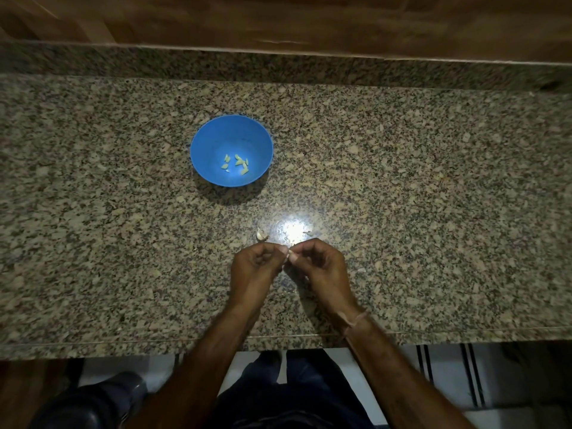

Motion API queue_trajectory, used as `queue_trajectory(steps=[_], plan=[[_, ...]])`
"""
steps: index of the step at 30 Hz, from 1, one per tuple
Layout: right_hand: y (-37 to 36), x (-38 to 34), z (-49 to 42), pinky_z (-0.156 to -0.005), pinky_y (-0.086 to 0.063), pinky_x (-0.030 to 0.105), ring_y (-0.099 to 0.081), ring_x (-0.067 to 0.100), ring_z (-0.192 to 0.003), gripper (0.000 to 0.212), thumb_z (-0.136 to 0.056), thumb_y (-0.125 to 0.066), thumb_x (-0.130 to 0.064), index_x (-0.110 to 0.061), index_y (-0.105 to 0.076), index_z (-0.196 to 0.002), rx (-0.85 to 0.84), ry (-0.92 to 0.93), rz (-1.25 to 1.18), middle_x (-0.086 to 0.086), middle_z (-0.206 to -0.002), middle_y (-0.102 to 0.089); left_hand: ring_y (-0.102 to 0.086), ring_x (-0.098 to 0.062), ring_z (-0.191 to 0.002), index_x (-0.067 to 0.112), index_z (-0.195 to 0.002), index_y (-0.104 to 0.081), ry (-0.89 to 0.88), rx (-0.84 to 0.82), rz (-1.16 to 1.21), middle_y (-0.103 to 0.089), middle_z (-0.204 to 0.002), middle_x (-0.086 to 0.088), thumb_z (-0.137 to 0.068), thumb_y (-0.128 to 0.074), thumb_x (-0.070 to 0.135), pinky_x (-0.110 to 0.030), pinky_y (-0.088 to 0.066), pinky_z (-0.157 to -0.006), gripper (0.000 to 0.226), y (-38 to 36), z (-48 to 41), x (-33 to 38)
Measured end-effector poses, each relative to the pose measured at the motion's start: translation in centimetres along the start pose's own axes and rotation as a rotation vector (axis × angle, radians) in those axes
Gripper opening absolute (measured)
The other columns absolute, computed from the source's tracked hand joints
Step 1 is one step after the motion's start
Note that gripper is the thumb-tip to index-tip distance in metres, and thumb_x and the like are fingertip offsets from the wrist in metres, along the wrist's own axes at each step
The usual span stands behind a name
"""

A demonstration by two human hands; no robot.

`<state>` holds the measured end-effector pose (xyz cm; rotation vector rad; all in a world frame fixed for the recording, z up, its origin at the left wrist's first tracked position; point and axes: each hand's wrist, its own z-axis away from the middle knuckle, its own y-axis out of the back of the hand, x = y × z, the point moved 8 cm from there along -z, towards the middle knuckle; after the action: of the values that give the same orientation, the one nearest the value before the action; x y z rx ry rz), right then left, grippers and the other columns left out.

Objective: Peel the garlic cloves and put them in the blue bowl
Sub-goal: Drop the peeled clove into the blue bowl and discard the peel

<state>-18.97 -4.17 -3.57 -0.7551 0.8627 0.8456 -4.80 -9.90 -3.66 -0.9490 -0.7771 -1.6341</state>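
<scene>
A blue bowl (210,140) stands on the granite counter, left of centre, with several peeled garlic cloves (237,164) in its bottom. Nearer to me, my left hand (255,267) and my right hand (320,267) meet fingertip to fingertip above the counter. Between them they pinch a small garlic clove (288,254), mostly hidden by the fingers. An unpeeled clove (262,234) lies on the counter just beyond my left hand.
A small scrap of garlic skin (307,233) lies by the bright light reflection beyond my right hand. The granite counter (402,196) ends in a raised back ledge against a wooden wall. Its front edge runs just under my forearms.
</scene>
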Motion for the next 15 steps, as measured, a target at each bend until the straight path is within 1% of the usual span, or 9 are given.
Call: queue_trajectory(steps=[2, 3, 6, 8, 9, 11, 12, 13, 15], plan=[[0.0, -0.3, 0.1, -0.084, -0.061, 0.042, -0.071, 0.030, -0.089, 0.006, -0.095, -0.073, 0.001, 0.005, -0.073, -0.099, -0.005, 0.015, 0.026, 0.025, -0.096, -0.074, -0.062, -0.012, -0.062, 0.011, -0.092, -0.080, 0.018, -0.001, 0.017, -0.074, -0.076, -0.010, -0.096, -0.074, 0.020, -0.028, -0.048, -0.061, 0.012, 0.2, -0.1, -0.4], [0.1, -0.3, 0.2, -0.083, -0.062, 0.039, -0.071, 0.028, -0.088, 0.007, -0.095, -0.073, 0.002, 0.005, -0.073, -0.100, -0.005, 0.009, 0.019, 0.024, -0.096, -0.075, -0.060, -0.011, -0.063, 0.012, -0.092, -0.080, 0.025, -0.005, 0.016, -0.073, -0.076, -0.012, -0.096, -0.074, 0.020, -0.027, -0.046, -0.060, 0.010, 0.2, -0.1, -0.5], [0.1, -0.4, 0.3, -0.084, -0.064, 0.039, -0.073, 0.026, -0.086, 0.010, -0.094, -0.074, 0.000, 0.007, -0.073, -0.101, -0.005, 0.020, 0.058, 0.023, -0.095, -0.077, -0.065, -0.017, -0.075, 0.015, -0.093, -0.077, -0.007, -0.023, -0.017, -0.075, -0.086, -0.014, -0.097, -0.072, 0.018, -0.034, -0.052, -0.066, 0.008, 0.2, 0.0, -0.4], [0.3, -0.5, 0.4, -0.080, -0.064, 0.036, -0.074, 0.024, -0.084, 0.009, -0.093, -0.076, -0.001, 0.007, -0.075, -0.098, 0.007, 0.051, 0.117, 0.024, -0.092, -0.076, -0.069, -0.017, -0.080, 0.016, -0.091, -0.074, -0.083, -0.037, -0.102, -0.075, -0.085, -0.005, -0.098, -0.069, 0.015, -0.034, -0.056, -0.073, 0.008, 0.2, 0.1, 0.3], [0.3, -0.8, 0.5, -0.077, -0.062, 0.031, -0.075, 0.021, -0.083, 0.007, -0.093, -0.076, -0.002, 0.005, -0.076, -0.096, 0.012, 0.077, 0.165, 0.021, -0.090, -0.077, -0.069, -0.014, -0.080, 0.018, -0.090, -0.072, -0.130, -0.043, -0.167, -0.074, -0.083, 0.000, -0.099, -0.068, 0.014, -0.030, -0.056, -0.073, 0.010, 0.2, 0.2, 0.7], [0.4, -1.4, 0.6, -0.073, -0.058, 0.024, -0.075, 0.015, -0.081, 0.004, -0.094, -0.078, -0.007, -0.004, -0.078, -0.091, 0.014, 0.164, 0.340, 0.008, -0.084, -0.078, -0.067, -0.012, -0.077, 0.022, -0.089, -0.069, -0.209, -0.057, -0.308, -0.071, -0.081, 0.004, -0.101, -0.064, 0.015, -0.024, -0.052, -0.068, 0.015, 0.1, 0.6, 1.3], [0.3, -1.7, 0.6, -0.071, -0.057, 0.023, -0.074, 0.012, -0.079, 0.005, -0.094, -0.077, -0.010, -0.009, -0.078, -0.089, 0.012, 0.218, 0.452, 0.001, -0.082, -0.077, -0.064, -0.014, -0.074, 0.022, -0.088, -0.066, -0.242, -0.070, -0.376, -0.069, -0.080, 0.003, -0.103, -0.061, 0.016, -0.025, -0.048, -0.064, 0.017, 0.0, 0.8, 1.6], [0.1, -2.0, 0.6, -0.070, -0.057, 0.026, -0.073, 0.011, -0.078, 0.008, -0.095, -0.076, -0.014, -0.012, -0.078, -0.088, 0.009, 0.269, 0.552, -0.003, -0.081, -0.076, -0.060, -0.017, -0.071, 0.021, -0.089, -0.063, -0.277, -0.089, -0.435, -0.066, -0.078, 0.001, -0.105, -0.056, 0.017, -0.028, -0.045, -0.060, 0.019, -0.2, 0.9, 1.8], [-0.3, -2.3, 0.6, -0.070, -0.058, 0.035, -0.071, 0.011, -0.077, 0.012, -0.096, -0.071, -0.021, -0.016, -0.077, -0.087, -0.007, 0.338, 0.662, -0.006, -0.080, -0.074, -0.055, -0.022, -0.068, 0.018, -0.089, -0.055, -0.343, -0.133, -0.514, -0.059, -0.075, -0.003, -0.109, -0.048, 0.018, -0.038, -0.042, -0.060, 0.022, -0.7, 1.2, 2.1]])
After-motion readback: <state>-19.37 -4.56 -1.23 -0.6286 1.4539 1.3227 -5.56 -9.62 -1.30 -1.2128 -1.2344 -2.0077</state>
